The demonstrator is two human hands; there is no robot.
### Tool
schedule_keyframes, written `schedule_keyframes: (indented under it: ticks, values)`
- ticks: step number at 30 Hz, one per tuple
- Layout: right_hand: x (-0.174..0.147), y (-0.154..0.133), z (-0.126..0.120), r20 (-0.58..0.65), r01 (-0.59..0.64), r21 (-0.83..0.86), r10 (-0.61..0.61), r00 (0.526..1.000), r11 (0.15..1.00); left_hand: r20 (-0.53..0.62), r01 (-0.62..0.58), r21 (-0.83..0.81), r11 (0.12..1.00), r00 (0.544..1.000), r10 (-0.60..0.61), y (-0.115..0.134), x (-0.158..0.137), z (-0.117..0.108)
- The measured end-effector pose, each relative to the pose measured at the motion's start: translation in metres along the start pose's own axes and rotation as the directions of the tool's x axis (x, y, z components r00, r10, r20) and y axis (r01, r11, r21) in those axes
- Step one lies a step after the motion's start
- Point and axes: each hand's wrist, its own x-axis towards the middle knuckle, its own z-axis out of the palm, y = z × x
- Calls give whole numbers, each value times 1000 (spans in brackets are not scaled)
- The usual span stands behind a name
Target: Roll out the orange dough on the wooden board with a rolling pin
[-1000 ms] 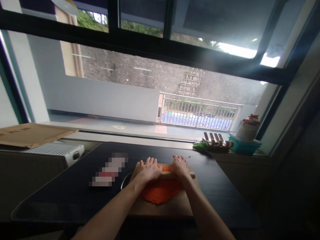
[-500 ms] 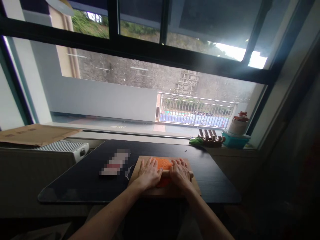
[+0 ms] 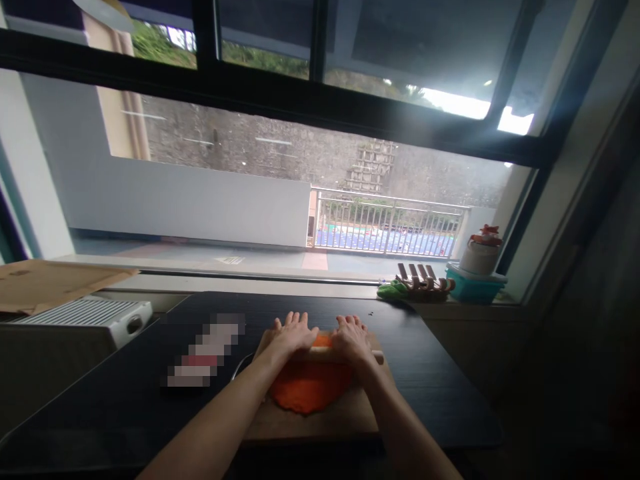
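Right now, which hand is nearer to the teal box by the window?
The right. The right hand is at the rolling pin, left of the teal box and closer to you; the left hand is farther left.

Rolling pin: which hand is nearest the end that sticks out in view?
The right hand: the rolling pin juts out bare beyond its outer side. The left hand is farther from that end, and no tip shows beside it.

Left hand (image 3: 294, 333), right hand (image 3: 351, 339) on rolling pin (image 3: 320, 355) across orange sheet (image 3: 311, 388).
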Motion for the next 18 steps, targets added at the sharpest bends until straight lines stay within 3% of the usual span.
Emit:
schedule_keyframes:
  ticks: [5,12,15,18]
  values:
    - [-32,-2,0,-12,14,4,-14,1000,1000,25,-58,19,998,998,58,2,-29,0]
    - [-84,-2,0,-111,105,5,-104,988,994,-127,-148,144,978,978,167,2,-84,5]
    - [-89,-2,-1,-127,113,10,-111,986,994,-161,-167,157,973,968,192,1,-88,8]
    - [-76,-3,0,-132,93,-6,-93,987,996,-136,-120,117,986,981,135,1,-77,8]
